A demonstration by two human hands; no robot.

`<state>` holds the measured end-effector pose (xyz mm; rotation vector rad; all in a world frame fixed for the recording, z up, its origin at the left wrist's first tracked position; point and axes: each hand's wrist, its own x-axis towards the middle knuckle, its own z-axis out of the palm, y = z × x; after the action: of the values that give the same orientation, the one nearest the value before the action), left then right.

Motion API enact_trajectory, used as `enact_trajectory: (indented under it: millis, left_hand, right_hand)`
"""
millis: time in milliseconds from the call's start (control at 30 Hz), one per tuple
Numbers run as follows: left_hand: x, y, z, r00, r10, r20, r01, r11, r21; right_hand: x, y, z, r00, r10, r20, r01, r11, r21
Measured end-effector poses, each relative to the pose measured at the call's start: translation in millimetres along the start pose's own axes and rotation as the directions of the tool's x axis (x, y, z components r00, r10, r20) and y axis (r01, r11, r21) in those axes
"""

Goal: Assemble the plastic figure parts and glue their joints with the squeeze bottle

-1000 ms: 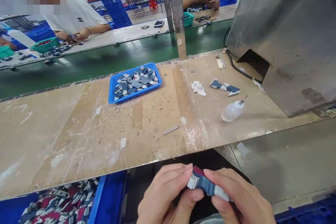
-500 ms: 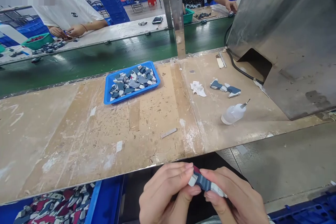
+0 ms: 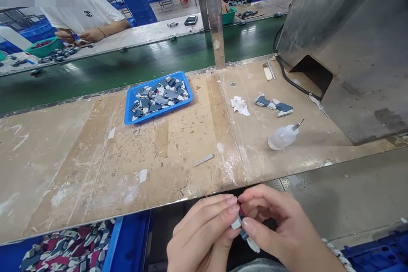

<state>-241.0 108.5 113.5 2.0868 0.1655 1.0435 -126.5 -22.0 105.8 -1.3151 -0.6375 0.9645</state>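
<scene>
In front of the table's near edge, my left hand (image 3: 204, 227) pinches a small grey-blue, white and dark red plastic part (image 3: 244, 234) between thumb and fingers. Much of the part is hidden by the fingers; its white end points down and to the right. My right hand (image 3: 279, 221) is closed around the part's other side, with the thumb pressed on it and the index fingertip at the red portion. A blue tray (image 3: 127, 112) of similar blue and white pieces stands on the table beyond my hands.
On the table lie a clear squeeze bottle (image 3: 283, 137), two joined blue-white parts (image 3: 273, 104), crumpled white paper (image 3: 239, 106) and a flat strip (image 3: 203, 160). A blue crate (image 3: 113, 242) of parts sits below left. Behind a green conveyor (image 3: 153, 57), two people work. A metal housing (image 3: 357, 63) rises at right.
My right hand has shifted its grip, fingers lifting and curling toward the red portion. The part has turned so its white end points lower. Items on the conveyor have moved left.
</scene>
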Motion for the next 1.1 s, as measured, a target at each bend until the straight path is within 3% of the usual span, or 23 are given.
enact_trajectory:
  millis: [167, 367, 467, 567, 633, 833, 1100]
  left_hand:
    - [1, 0, -2, 0.999, 0.008, 0.049, -0.006, 0.999, -0.034]
    - [-2, -9, 2, 0.990, 0.138, -0.008, -0.138, 0.990, -0.037]
    - [-2, -9, 1, 0.989, 0.145, 0.015, -0.145, 0.989, -0.037]
    - [-2, -6, 0, 0.991, 0.132, 0.026, -0.130, 0.989, -0.074]
    - [-2, -5, 0, 0.992, 0.124, 0.019, -0.122, 0.988, -0.091]
    - [-4, -5, 3, 0.995, 0.094, 0.021, -0.091, 0.988, -0.122]
    - [-3, -2, 3, 0.997, -0.004, 0.072, 0.021, 0.970, -0.244]
  right_hand:
    - [3, -13, -4, 0.996, -0.088, -0.020, 0.086, 0.993, -0.076]
    - [3, -14, -3, 0.995, -0.099, -0.027, 0.095, 0.989, -0.117]
    - [1, -12, 1, 0.969, -0.238, -0.066, 0.216, 0.947, -0.239]
    - [-1, -11, 4, 0.905, -0.421, -0.068, 0.363, 0.844, -0.394]
    - [-2, -11, 4, 0.889, -0.454, -0.054, 0.392, 0.818, -0.420]
    - [-2, -16, -1, 0.954, -0.298, -0.039, 0.265, 0.893, -0.363]
    - [-3, -20, -6, 0.990, -0.138, -0.041, 0.123, 0.960, -0.251]
